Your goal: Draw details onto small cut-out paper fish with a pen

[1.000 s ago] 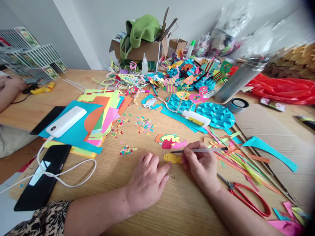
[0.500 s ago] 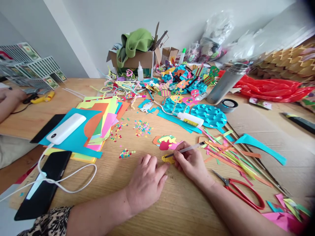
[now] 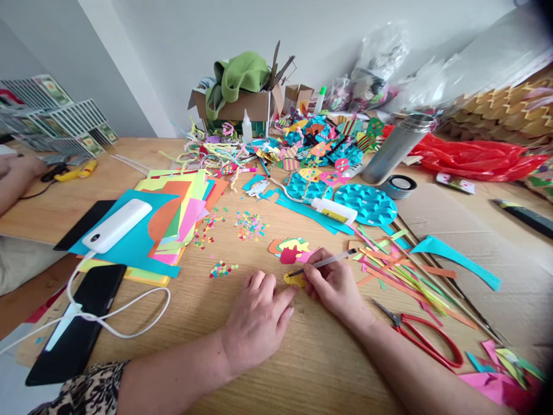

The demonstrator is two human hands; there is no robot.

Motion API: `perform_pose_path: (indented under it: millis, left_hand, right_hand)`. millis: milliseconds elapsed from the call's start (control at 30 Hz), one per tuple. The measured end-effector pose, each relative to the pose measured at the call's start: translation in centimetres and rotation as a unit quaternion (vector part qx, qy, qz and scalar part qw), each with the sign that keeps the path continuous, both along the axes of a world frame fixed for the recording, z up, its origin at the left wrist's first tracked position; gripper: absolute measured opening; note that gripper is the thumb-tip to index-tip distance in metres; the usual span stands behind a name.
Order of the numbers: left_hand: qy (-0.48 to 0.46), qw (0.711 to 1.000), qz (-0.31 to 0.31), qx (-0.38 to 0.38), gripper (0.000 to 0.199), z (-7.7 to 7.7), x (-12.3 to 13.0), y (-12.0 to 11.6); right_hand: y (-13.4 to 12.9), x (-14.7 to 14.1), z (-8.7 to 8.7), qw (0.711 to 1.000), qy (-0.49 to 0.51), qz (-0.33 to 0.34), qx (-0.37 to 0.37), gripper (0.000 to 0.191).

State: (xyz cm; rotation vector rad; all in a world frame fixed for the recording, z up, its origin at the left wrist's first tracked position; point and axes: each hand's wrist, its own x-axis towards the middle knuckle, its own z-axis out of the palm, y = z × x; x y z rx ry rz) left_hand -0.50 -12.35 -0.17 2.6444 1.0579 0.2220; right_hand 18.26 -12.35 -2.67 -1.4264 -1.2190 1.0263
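My right hand (image 3: 332, 285) pinches a slim pen (image 3: 330, 262) with a clear barrel, its dark tip on the small yellow paper fish (image 3: 292, 279). Pen lines show near the fish's head. My left hand (image 3: 259, 314) rests palm down on the table, its forefinger stretched to the lower edge of the fish and its other fingers bent loosely. Part of the fish is hidden by my right fingers. Just beyond lies a small pile of cut paper fish (image 3: 290, 253) in red, yellow, orange, green and pink.
Red-handled scissors (image 3: 425, 340) and paper strips (image 3: 410, 276) lie right. Paper dots (image 3: 222, 268), coloured sheets (image 3: 185, 213), a power bank (image 3: 116, 225) and a phone (image 3: 78, 328) are left. Beyond are a glue bottle (image 3: 334, 211) and steel flask (image 3: 395, 150). Another person's hand (image 3: 21, 170) is far left.
Hardly anything differs. My right hand and the pen have shifted very slightly left, with the pen tip still on the yellow fish. My left hand stays in place.
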Motion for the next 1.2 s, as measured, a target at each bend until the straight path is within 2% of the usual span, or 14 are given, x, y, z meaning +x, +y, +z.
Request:
perform_pose_path:
  millis: [433, 1200]
  left_hand:
    - [0.001, 1.000, -0.002, -0.007, 0.029, -0.12, -0.03, 0.03]
    - [0.007, 1.000, -0.002, -0.010, 0.029, 0.10, 0.01, 0.08]
  right_hand:
    - [-0.07, -0.04, 0.17, 1.000, 0.016, -0.007, -0.008, 0.016]
    - [0.02, -0.03, 0.19, 1.000, -0.014, 0.007, -0.003, 0.018]
